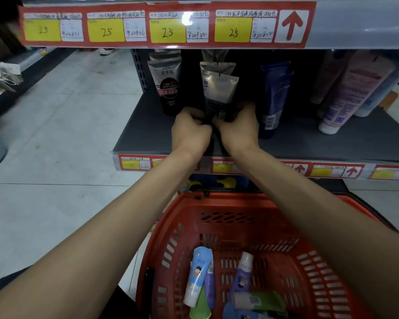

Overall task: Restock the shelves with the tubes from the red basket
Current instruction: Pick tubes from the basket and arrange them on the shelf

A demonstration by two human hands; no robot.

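Tubes (200,277) lie in the basket (327,261) below the shelf (309,143).

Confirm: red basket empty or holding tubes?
Not empty. Red basket holds several loose tubes, among them a light blue tube and a purple tube.

One head-worn camera looks forward and down, close to the shelf (148,134) at twelve o'clock, red basket (228,197) at six.
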